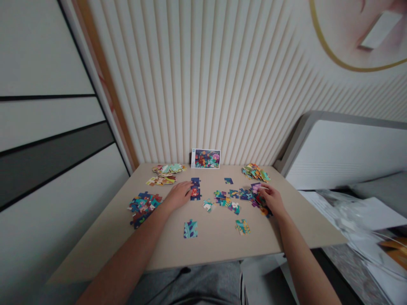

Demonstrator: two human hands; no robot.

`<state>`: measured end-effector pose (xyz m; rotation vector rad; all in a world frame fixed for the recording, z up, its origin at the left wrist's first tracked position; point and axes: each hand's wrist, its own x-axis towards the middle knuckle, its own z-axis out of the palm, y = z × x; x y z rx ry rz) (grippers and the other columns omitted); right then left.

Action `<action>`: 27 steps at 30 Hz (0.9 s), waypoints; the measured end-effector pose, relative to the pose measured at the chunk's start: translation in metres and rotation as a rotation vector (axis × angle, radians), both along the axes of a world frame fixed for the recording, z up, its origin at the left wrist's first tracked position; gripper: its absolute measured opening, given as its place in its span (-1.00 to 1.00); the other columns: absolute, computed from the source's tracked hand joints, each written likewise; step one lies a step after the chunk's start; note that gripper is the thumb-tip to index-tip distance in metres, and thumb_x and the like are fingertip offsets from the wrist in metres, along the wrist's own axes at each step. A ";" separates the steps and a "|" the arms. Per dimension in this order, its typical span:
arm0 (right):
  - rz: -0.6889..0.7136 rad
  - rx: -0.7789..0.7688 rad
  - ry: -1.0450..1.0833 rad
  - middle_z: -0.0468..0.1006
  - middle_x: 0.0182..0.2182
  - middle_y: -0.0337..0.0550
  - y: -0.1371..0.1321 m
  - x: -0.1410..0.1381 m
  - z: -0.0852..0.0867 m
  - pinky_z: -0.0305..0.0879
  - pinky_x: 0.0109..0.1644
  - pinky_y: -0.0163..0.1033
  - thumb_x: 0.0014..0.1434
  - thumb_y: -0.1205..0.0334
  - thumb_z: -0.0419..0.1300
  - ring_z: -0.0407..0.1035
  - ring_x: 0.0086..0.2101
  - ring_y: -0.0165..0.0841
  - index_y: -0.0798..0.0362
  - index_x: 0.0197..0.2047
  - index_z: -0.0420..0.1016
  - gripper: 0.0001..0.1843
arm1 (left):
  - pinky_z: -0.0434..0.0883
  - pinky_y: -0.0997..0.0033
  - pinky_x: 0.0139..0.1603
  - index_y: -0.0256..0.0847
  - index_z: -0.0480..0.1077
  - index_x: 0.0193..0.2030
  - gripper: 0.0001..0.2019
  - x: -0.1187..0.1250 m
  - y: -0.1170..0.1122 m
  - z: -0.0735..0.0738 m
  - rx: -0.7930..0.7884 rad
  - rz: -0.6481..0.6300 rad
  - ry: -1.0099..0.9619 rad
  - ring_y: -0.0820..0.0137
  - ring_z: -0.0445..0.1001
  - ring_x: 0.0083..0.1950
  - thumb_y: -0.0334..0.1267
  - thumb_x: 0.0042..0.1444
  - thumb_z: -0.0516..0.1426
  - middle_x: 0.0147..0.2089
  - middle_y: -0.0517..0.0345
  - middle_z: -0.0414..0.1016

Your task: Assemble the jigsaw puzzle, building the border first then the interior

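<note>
Resting my left hand (179, 195) beside two puzzle pieces (195, 193) which appeared joined, I had my right hand (272, 199) at the dark pile (264, 210) on the right side of the table (216, 250). For doing this handling well, I judged that the left fingers should press only lightly, because a strong push could turn the pair or open its seam. On the right, it seemed better to take one piece by its edges and to lift it straight, so that the neighbours in the pile would not be dragged along. The picture card (207, 159) stood upright against the wall, behind the pieces, and it was a useful thing for comparing colours. About the pose: my left forearm came in from the lower left, the palm was turned down, and the fingertips were at the left edge of the pair; this hand was loose and clasped nothing that I could see. My right forearm reached up from the lower right, with the wrist bent inward and the fingers curled toward the purple piece (255, 187) at the upper edge of the pile. Whether these fingers really pinched that piece or only touched it, I could not tell, since the details were too small.
</note>
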<state>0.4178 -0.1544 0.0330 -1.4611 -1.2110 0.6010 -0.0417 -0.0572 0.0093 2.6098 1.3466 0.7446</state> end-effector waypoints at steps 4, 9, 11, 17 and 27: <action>-0.005 0.004 -0.013 0.63 -0.40 -0.11 -0.001 -0.001 0.001 0.35 -0.41 -0.26 0.03 -0.20 0.33 0.43 -0.45 -0.31 0.12 0.05 0.52 -0.34 | 0.25 0.11 0.40 -0.15 0.44 0.22 -0.61 0.000 0.000 0.000 0.003 -0.005 0.005 0.20 0.37 0.34 -0.19 0.33 0.01 0.32 -0.01 0.43; -0.002 0.007 -0.017 0.61 -0.46 -0.14 -0.002 -0.003 0.002 0.33 -0.43 -0.25 0.01 -0.22 0.34 0.42 -0.48 -0.31 0.12 0.04 0.53 -0.32 | 0.23 0.11 0.42 -0.13 0.44 0.22 -0.62 0.000 0.000 0.000 -0.013 0.002 0.011 0.21 0.36 0.35 -0.19 0.33 0.01 0.32 0.01 0.44; -0.002 0.005 -0.018 0.61 -0.45 -0.14 -0.002 -0.003 0.002 0.33 -0.43 -0.25 0.01 -0.22 0.34 0.42 -0.48 -0.30 0.12 0.04 0.54 -0.31 | 0.23 0.11 0.42 -0.12 0.44 0.22 -0.61 0.000 0.000 0.000 -0.019 0.003 0.013 0.20 0.36 0.35 -0.19 0.32 0.02 0.32 0.02 0.44; 0.017 0.003 -0.004 0.62 -0.44 -0.14 -0.004 -0.004 0.006 0.34 -0.38 -0.25 0.03 -0.17 0.35 0.42 -0.45 -0.31 0.13 0.06 0.53 -0.34 | 0.25 0.12 0.41 -0.15 0.44 0.22 -0.61 0.000 0.001 0.000 0.009 -0.009 0.018 0.20 0.38 0.33 -0.20 0.33 0.01 0.31 -0.01 0.44; 0.272 -0.042 -0.257 0.65 -0.34 -0.09 -0.010 -0.029 0.010 0.39 -0.27 -0.18 0.18 -0.15 0.26 0.45 -0.38 -0.27 0.05 0.00 0.63 -0.51 | 0.24 0.11 0.41 -0.13 0.44 0.23 -0.61 0.000 0.000 -0.001 -0.005 0.002 0.006 0.19 0.36 0.35 -0.20 0.33 0.01 0.33 0.01 0.42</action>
